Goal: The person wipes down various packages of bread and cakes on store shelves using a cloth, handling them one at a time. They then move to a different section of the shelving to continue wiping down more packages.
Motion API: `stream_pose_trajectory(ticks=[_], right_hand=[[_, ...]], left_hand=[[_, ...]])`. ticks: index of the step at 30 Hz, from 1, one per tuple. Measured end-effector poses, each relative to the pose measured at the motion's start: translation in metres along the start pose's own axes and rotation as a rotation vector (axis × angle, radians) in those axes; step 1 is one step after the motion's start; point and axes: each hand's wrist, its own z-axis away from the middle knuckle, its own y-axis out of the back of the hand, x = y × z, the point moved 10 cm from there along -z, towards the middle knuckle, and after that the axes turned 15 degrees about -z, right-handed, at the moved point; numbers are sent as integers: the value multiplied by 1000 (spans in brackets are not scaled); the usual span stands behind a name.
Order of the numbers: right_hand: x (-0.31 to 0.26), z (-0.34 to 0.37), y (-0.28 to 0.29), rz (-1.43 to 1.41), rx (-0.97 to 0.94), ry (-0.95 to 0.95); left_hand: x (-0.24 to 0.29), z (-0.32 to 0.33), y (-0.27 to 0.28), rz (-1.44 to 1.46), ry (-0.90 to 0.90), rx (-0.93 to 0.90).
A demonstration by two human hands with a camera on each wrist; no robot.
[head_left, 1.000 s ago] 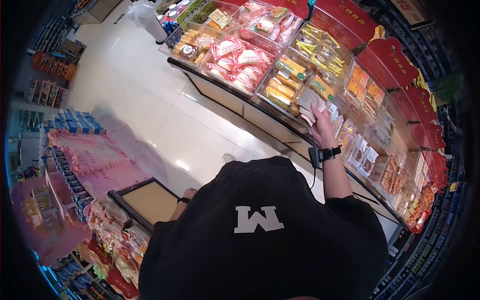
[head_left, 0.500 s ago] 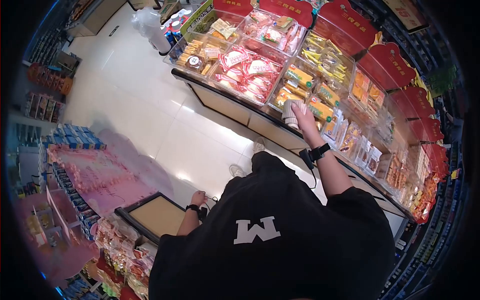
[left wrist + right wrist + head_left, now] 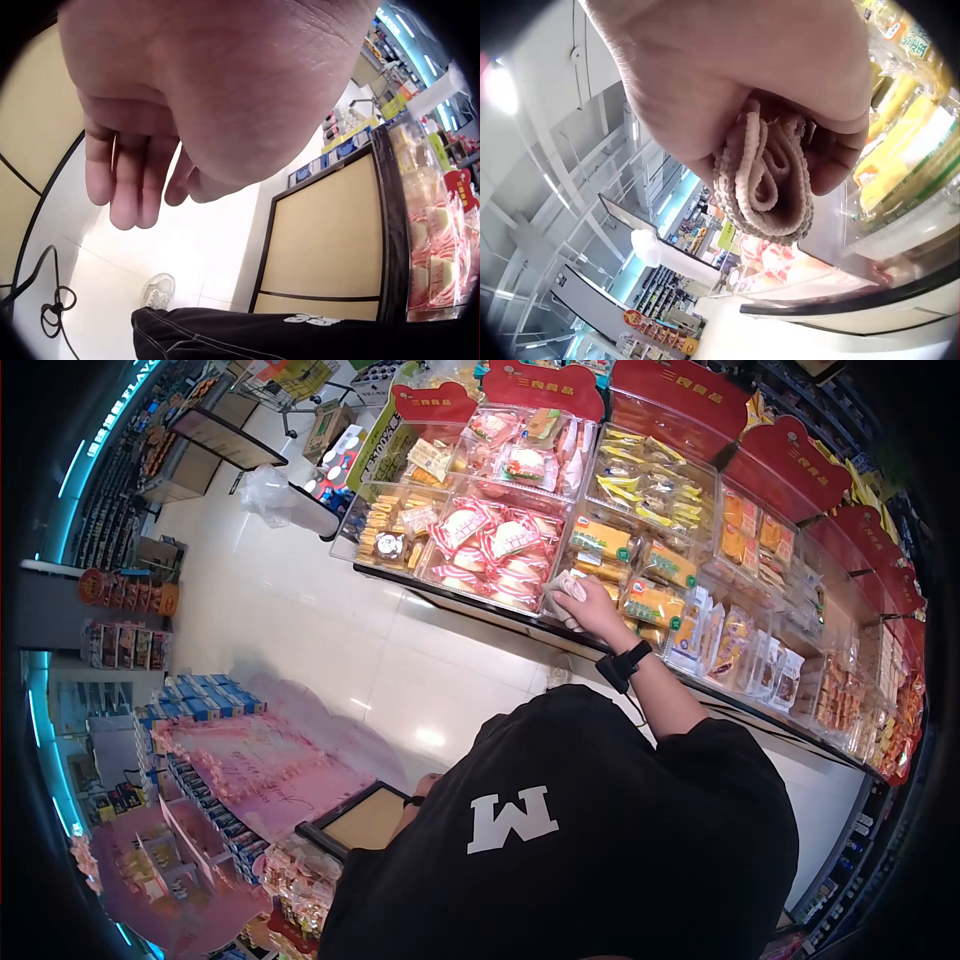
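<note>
Right hand grips folded cloth at the front of a packaged-food counter

The person's right hand grips a pale, ribbed cloth, its fingers curled round the bundle. Seen from the right wrist, the cloth is folded over on itself, its layered end facing the camera. It is at the front edge of the clear display bins, close to the corner where red-and-white wrapped buns meet yellow packaged cakes. Whether the cloth touches the bin wall cannot be told. A black wrist strap with a small device sits on the right wrist.

The left hand is open and holds nothing; its fingers hang loosely bent above the pale floor, well apart from the counter. A light shoe and a looped black cable show below it.

The counter has light panels with dark edging. Further bins carry yellow-wrapped snacks and other bagged foods, with red signs standing behind them. Across the aisle is a pink display beside stacked blue-and-white boxes. The person wears a black shirt with a white letter on it.
</note>
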Motion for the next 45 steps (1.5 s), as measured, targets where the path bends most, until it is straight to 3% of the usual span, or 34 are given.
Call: stream_pose_trajectory(ticks=[3,5,7,9,11,14,17,19,21,23,25,30,33,36,39,42,45], right_hand=[[19,-15,13,-198,-17,-120],[29,-23,30,-227,18,-131],[31,-31,46,-243,88,-3],[25,-33,63,-322,146,46],[35,-34,75,-348,139,-111],[19,-27,83,-358,165,-112],[23,-28,83,-317,149,-108],[27,-33,69,-256,31,-157],[27,-40,67,-256,51,-166],[26,-45,76,-204,198,-208],[18,-58,77,-182,246,-206],[-26,-94,67,-537,344,-130],[-55,-129,57,-725,367,-103],[-70,-173,57,-886,389,-41],[-70,-211,49,-988,339,-97],[-78,-235,40,-973,360,-63],[-72,-250,31,-958,311,-99]], left_hand=[[59,15,38,-36,-53,-41],[152,41,106,103,-3,54],[156,6,124,570,174,86],[203,-10,172,499,74,181],[261,-16,227,384,-108,323],[354,-15,297,271,-327,433],[428,-18,335,380,-416,369],[483,-16,353,376,-535,329],[533,-19,368,333,-695,304],[588,-4,381,300,-835,265],[634,7,388,263,-900,201],[726,21,390,140,-1104,71],[773,8,395,131,-1237,148],[816,15,391,64,-1168,21],[858,-5,382,4,-1267,128],[890,-10,376,-114,-1244,247],[901,-11,361,-186,-1143,126]])
